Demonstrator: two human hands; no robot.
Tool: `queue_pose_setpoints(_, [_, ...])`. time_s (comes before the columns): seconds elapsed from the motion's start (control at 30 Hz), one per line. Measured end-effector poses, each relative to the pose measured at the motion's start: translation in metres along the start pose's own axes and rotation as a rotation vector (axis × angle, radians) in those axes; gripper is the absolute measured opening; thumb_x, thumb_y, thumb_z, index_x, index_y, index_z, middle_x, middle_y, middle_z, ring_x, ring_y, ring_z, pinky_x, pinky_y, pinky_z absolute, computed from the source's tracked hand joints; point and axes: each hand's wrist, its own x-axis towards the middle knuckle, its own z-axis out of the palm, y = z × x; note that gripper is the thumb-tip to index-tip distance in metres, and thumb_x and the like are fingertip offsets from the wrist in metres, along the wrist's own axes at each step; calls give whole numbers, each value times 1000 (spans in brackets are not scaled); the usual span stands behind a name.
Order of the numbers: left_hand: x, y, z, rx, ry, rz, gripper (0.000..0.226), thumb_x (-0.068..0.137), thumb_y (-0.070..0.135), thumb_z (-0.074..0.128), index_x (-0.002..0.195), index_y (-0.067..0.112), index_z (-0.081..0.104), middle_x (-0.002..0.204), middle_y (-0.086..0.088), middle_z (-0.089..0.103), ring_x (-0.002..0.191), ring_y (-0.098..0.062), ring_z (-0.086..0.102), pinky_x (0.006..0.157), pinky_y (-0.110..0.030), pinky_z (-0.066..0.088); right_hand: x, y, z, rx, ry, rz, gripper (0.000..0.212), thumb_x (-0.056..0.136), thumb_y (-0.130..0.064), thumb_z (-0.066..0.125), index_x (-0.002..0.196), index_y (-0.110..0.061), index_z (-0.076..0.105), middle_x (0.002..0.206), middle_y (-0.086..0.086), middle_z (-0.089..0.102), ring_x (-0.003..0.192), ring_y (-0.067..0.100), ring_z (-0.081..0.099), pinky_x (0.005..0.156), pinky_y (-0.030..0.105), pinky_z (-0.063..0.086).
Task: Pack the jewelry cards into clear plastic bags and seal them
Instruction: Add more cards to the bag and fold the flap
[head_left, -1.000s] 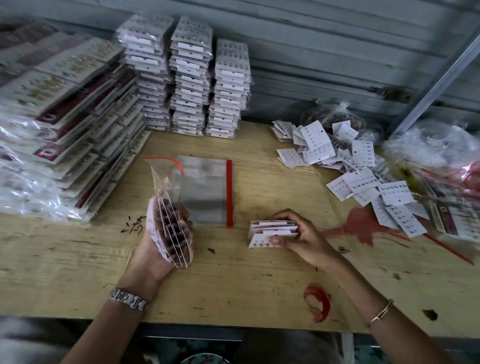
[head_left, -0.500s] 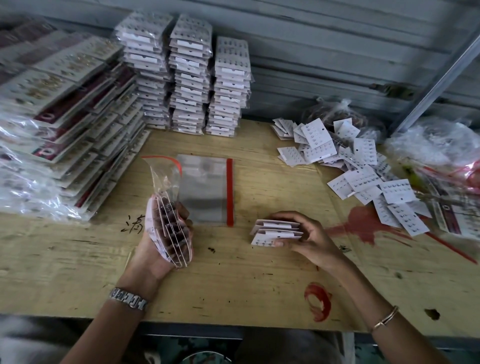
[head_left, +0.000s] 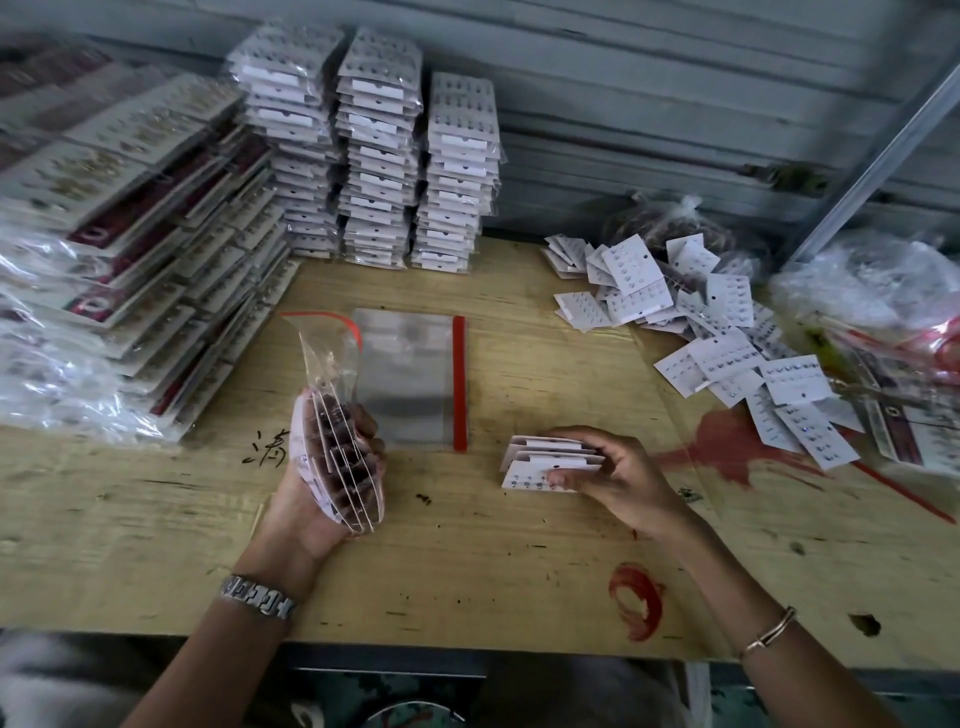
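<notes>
Head view. The left hand (head_left: 304, 501) is clenched around the lower part of a clear plastic zip bag with a red seal strip (head_left: 332, 364), held upright above the pale wooden tabletop (head_left: 467, 571). The bag's mouth is open at the top. Several white jewelry cards (head_left: 347, 470) stand on edge inside it, within the fingers' grasp.

The right hand (head_left: 623, 478) grasps a small stack of white jewelry cards (head_left: 545, 460), thumb on the near face, low over the table.

Between the hands, towards the back, a flat pile of empty clear bags with a red strip (head_left: 410, 374) lies on the table. A loose heap of white cards (head_left: 717, 332) lies at right. Three tall stacks of bagged cards (head_left: 374, 171) stand against the back wall.
</notes>
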Motion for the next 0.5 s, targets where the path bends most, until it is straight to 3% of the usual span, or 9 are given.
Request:
queue_pose_setpoints(0.13, [5, -1, -7, -21, -29, 28, 58, 101, 36, 36, 57, 19, 70, 56, 4, 64, 45, -4, 60, 41, -15, 50, 0, 0, 0, -1, -15, -12, 40, 75, -23, 79, 113, -29, 68, 111, -7, 72, 103, 10, 68, 84, 18, 52])
queue_pose_setpoints(0.23, [-1, 2, -3, 7, -32, 6, 23, 73, 34, 76, 57, 18, 70, 56, 5, 64, 44, -5, 61, 40, -15, 51, 2, -14, -3, -90, -68, -41, 38, 77, -26, 78, 114, -24, 69, 111, -7, 72, 104, 10, 68, 86, 22, 54])
queue_pose_setpoints(0.27, [-2, 1, -1, -1, -1, -13, 25, 74, 33, 75, 56, 18, 69, 54, 4, 63, 43, -5, 61, 39, -16, 51, 3, -22, -6, -166, -95, -52, 38, 77, -28, 77, 114, -27, 68, 110, -9, 72, 103, 8, 67, 87, 23, 54])
queue_pose_setpoints(0.33, [4, -2, -10, -63, 35, -25, 55, 100, 30, 45, 52, 17, 68, 51, 4, 62, 40, -5, 60, 37, -16, 49, 6, -42, -15, -412, -182, -94, 37, 79, -28, 76, 114, -33, 66, 107, -13, 71, 99, 2, 66, 84, 20, 55])
queue_pose_setpoints(0.4, [7, -3, -11, -4, 29, 21, 71, 107, 25, 24, 52, 17, 69, 51, 3, 62, 41, -7, 60, 38, -15, 49, 11, -57, -22, -759, -269, -179, 36, 83, -23, 76, 117, -29, 64, 105, -14, 67, 93, 0, 62, 81, 18, 52])
queue_pose_setpoints(0.5, [4, -2, -10, -72, -20, -2, 55, 99, 30, 39, 54, 16, 67, 51, 3, 62, 38, -7, 59, 35, -16, 48, 18, -68, -19, -1179, -303, -309, 31, 85, -18, 73, 114, -19, 62, 103, -9, 61, 90, 7, 56, 74, 22, 44])
